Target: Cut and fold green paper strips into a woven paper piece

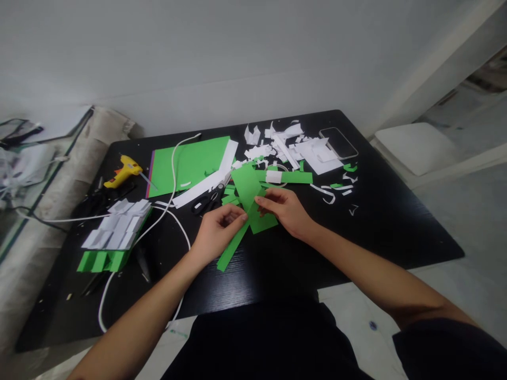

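Between my hands is a narrow green paper strip [234, 246], slanting down toward the table's front edge. My left hand [219, 230] pinches it between thumb and fingers. My right hand [285, 210] is closed at the strip's upper end, thumb against the fingertips. Behind and under the hands lies a wider green paper piece [246, 186]. Black-handled scissors [209, 200] rest just beyond my left hand, partly covered by paper. A green strip with a white patch [293, 177] stretches to the right past my right hand.
White paper scraps [277, 148] and a phone [338, 142] lie at the back right. Green sheets [190, 161], a yellow glue gun [127, 171] and a folded white-and-green paper model [116, 232] occupy the left. A white cable [174, 174] loops across the black table [380, 211].
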`<state>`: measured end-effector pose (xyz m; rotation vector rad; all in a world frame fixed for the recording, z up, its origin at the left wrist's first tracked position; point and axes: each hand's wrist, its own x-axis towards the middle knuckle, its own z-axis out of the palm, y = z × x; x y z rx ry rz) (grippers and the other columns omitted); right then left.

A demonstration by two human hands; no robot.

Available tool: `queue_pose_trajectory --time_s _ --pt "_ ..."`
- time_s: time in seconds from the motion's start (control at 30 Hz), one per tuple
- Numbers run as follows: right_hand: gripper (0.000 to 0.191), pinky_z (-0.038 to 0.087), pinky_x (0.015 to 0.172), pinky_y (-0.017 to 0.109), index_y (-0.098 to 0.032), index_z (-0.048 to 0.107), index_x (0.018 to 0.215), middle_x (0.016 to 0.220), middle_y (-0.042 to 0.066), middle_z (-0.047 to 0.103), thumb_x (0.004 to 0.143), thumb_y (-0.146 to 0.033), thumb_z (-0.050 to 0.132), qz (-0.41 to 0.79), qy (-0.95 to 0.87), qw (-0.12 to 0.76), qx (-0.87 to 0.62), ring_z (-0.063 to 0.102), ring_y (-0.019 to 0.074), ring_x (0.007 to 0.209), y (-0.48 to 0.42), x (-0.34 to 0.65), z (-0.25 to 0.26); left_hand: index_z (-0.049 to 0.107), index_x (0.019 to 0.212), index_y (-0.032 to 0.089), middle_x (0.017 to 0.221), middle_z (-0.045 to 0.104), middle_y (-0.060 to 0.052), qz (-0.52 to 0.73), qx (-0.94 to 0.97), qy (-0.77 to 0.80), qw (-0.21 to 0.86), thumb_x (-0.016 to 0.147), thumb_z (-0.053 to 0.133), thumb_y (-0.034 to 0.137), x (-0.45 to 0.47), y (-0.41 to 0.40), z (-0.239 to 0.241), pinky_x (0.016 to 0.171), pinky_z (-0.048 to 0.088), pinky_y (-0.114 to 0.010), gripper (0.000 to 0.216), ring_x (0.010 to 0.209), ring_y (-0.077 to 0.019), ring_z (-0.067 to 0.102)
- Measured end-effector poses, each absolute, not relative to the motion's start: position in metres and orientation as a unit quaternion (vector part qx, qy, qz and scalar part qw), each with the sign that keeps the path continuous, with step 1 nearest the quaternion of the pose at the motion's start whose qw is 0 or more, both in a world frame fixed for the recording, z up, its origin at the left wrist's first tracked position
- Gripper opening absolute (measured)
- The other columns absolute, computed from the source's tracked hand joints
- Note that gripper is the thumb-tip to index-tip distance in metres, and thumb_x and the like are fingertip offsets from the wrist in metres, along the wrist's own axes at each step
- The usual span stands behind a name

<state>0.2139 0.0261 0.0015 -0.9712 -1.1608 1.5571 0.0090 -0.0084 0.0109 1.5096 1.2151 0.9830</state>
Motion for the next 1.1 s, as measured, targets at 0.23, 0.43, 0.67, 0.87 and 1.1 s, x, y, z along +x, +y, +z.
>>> queue_pose_trajectory --time_s 0.23,0.43,0.67,0.87,1.1 --pt "0.034 0.058 0.07 0.031 -0.02 0.076 0.079 0.073 -0.001 0.07 0.073 -0.048 0.093 0.629 -0.497 0.449 -0.394 0.064 0.0138 0.066 0.0224 0.212 0.0046 0.075 0.083 0.017 0.068 0.066 0.0 0.404 0.599 0.493 0.485 0.087 0.077 0.034 0.0095 -0.0076 0.0093 0.057 0.046 -0.024 0.017 0.06 -0.0123 0.058" --pt "0.029 0.056 0.069 0.031 -0.021 0.077 0.079 0.071 -0.002 0.07 0.073 -0.044 0.094 0.625 -0.467 0.474 -0.407 0.064 0.0137 0.066 0.0256 0.2136 0.0017 0.075 0.082 0.018 0.067 0.066 0.0 0.407 0.613 0.498 0.459 0.086 0.077 0.031 0.0081 -0.0081 0.0107 0.056 0.046 -0.024 0.014 0.06 -0.0121 0.057" --pt "0.03 0.058 0.069 0.031 -0.022 0.078 0.082 0.076 -0.002 0.071 0.072 -0.045 0.094 0.646 -0.44 0.483 -0.395 0.064 0.0138 0.068 0.0278 0.2124 -0.0023 0.074 0.08 0.018 0.065 0.065 0.0 0.406 0.614 0.502 0.453 0.085 0.078 0.032 0.0077 -0.0086 0.0091 0.055 0.045 -0.023 0.015 0.058 -0.0121 0.056" --pt "0.026 0.055 0.069 0.03 -0.023 0.079 0.08 0.075 -0.002 0.07 0.072 -0.042 0.094 0.627 -0.457 0.489 -0.398 0.063 0.0128 0.066 0.0267 0.2135 0.0004 0.075 0.081 0.018 0.067 0.066 -0.001 0.398 0.621 0.502 0.452 0.086 0.077 0.033 0.0082 -0.0092 0.0118 0.056 0.045 -0.024 0.016 0.06 -0.0126 0.057" --pt "0.026 0.056 0.066 0.03 -0.022 0.08 0.079 0.081 0.001 0.072 0.071 -0.043 0.093 0.655 -0.414 0.495 -0.394 0.064 0.0154 0.071 0.0284 0.214 0.0004 0.075 0.081 0.018 0.068 0.068 -0.001 0.404 0.617 0.503 0.451 0.085 0.078 0.034 0.0079 -0.0088 0.0123 0.056 0.047 -0.024 0.016 0.06 -0.0131 0.059"
